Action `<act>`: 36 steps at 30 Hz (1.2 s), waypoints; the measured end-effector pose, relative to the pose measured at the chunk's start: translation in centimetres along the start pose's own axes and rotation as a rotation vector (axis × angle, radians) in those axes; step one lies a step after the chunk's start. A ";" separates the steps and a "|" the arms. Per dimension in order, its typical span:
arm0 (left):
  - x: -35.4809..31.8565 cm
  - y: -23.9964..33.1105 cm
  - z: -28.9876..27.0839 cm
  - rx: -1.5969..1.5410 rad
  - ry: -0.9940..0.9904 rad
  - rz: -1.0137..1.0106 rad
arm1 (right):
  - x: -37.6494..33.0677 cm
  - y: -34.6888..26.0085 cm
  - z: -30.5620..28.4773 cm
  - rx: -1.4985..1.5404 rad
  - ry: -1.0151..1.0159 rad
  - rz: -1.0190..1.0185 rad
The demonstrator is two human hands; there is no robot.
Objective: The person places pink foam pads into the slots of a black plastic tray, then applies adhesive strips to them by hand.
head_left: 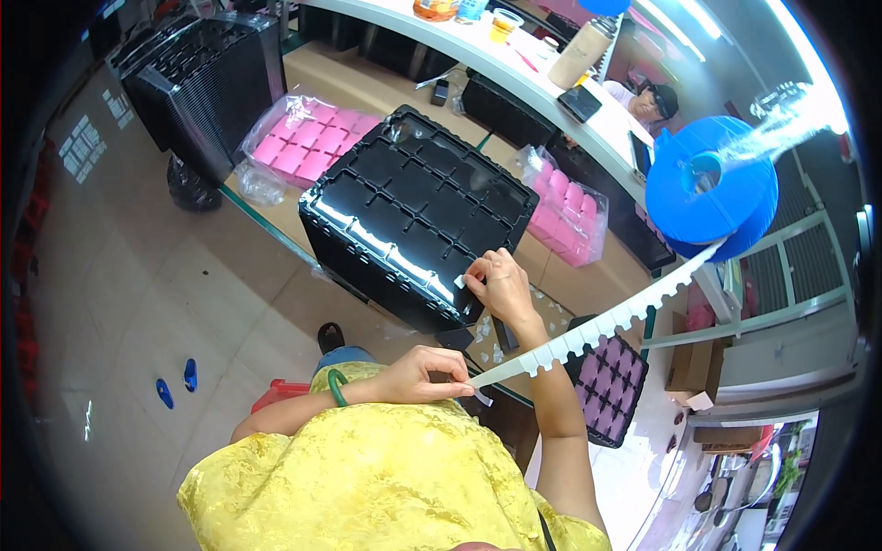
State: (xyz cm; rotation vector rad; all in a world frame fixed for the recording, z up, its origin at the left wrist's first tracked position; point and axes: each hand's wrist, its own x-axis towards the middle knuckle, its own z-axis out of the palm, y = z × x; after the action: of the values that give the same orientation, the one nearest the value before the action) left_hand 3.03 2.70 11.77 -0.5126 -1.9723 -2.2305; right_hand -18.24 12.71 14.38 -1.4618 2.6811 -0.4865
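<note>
Near the front of my body, my left hand, a green bangle on its wrist, pinches the free end of a long white strip with notched edges. The strip runs up and right to a big blue reel. My right hand has its fingertips closed on a small white piece like a label. That hand is at the near right corner of a tall stack of black plastic trays, whose top tray is divided into compartments. Whether the piece touches the tray, I cannot tell.
Bagged pink pieces and another pink bag flank the stack. More black trays stand far left. A tray of mauve pieces sits low at right. Beyond the white counter, holding a bottle and phone, is another person.
</note>
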 end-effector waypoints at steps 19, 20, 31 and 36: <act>0.0 -0.2 -1.2 -0.047 -0.040 0.030 | 0.5 -0.2 1.2 0.019 0.051 0.013; 0.0 -0.2 -1.1 -0.054 -0.031 0.058 | 0.3 -0.4 1.4 -0.030 0.097 -0.035; -0.4 0.0 -0.6 -0.061 -0.041 0.036 | 0.1 -0.3 1.2 0.094 0.160 -0.120; -0.2 0.4 -0.1 -0.056 -0.058 -0.005 | -1.1 -1.2 1.3 0.111 0.065 -0.174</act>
State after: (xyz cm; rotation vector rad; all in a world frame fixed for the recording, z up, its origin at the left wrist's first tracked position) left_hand 3.37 2.48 12.08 -0.5860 -1.9445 -2.3055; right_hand -16.42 12.66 13.41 -1.6832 2.5385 -0.6927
